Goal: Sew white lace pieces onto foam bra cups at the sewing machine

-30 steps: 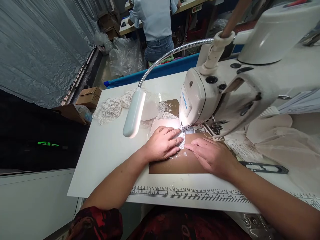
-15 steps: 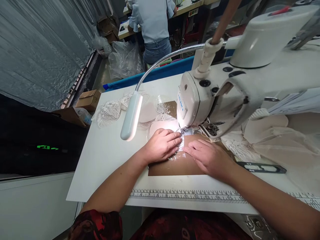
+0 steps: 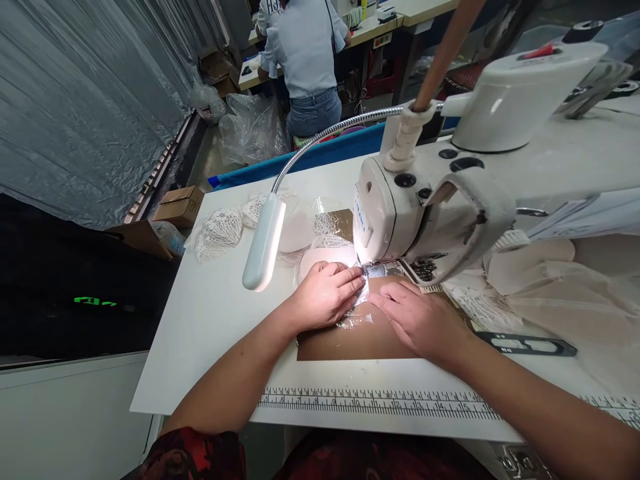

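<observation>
Busy workroom here: crinkly grey curtain (image 3: 90, 100) down one side, a co-worker in a pale blue top (image 3: 307, 53) seated at another bench with their back to us, and up front a white table (image 3: 210, 347) with a printed ruler (image 3: 350, 402) along the near edge. A white sewing machine (image 3: 383, 213) sits over it, and a bendy-neck lamp (image 3: 264, 247) lights the spot.

The white lace piece (image 3: 361, 293) is right by the needle area, on top of a brown sheet (image 3: 350, 347). Under that light it's super bright, kinda shiny, almost washed out, so the fine pattern is hard to make out. Just past the fingers there's a smooth, rounded pale pink piece (image 3: 323, 256) with openwork lace near it; can't tell if they're joined.

Left hand (image 3: 327, 293) is laid over the lace, fingers stretched out side by side, pressing rather than gripping. Right hand (image 3: 417, 317) rests on the brown sheet, fingertips at the lace's edge; can't tell if it's pinching anything. More loose lace (image 3: 216, 233) is heaped toward the table's far left.
</observation>
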Available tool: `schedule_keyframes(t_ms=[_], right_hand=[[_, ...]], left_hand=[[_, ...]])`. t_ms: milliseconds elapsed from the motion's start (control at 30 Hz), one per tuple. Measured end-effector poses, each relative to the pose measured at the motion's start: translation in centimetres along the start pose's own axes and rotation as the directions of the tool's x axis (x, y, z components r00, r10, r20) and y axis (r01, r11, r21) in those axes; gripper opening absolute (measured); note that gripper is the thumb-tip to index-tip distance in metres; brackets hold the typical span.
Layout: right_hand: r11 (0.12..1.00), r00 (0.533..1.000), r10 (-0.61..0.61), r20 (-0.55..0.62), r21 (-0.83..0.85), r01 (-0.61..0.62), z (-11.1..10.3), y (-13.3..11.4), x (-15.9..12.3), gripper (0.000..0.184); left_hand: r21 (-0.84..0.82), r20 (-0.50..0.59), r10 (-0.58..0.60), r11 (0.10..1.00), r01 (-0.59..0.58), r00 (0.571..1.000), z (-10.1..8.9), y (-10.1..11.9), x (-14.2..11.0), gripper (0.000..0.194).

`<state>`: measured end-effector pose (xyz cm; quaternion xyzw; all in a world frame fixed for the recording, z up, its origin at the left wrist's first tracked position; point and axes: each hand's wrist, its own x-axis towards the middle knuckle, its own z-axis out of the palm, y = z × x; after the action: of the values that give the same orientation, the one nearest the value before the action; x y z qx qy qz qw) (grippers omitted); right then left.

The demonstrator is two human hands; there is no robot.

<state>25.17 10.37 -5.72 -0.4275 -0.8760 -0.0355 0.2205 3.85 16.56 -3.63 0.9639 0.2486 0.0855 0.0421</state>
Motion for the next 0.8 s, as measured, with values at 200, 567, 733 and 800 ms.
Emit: schedule_keyframes(t_ms=[200, 567, 733, 800], right_hand=[[0.993, 0.997, 0.076, 0.024, -0.087, -0.073, -0.6, -0.2, 0.9, 0.036], [0.966, 0.960, 0.247, 0.130, -0.113, -0.233, -0.1, 0.0, 0.9, 0.045], [0.972, 0.967, 0.227, 0.118, -0.091, -0.217, -0.4, 0.0, 0.9, 0.044], [0.975, 0.971, 0.211, 0.110, -0.088, -0.202, -0.5, 0.0, 1.0, 0.043]], left_hand=[[-0.023, -0.012, -0.025, 0.999, 0.025, 1.000, 0.1, -0.2, 0.0, 0.036], [0.014, -0.028, -0.071, 0.997, 0.071, 0.997, 0.3, -0.6, 0.3, 0.039], [0.042, -0.051, -0.084, 0.995, 0.086, 0.995, 0.2, -0.7, 0.2, 0.040], [0.051, -0.055, -0.093, 0.994, 0.096, 0.994, 0.1, -0.7, 0.2, 0.040]])
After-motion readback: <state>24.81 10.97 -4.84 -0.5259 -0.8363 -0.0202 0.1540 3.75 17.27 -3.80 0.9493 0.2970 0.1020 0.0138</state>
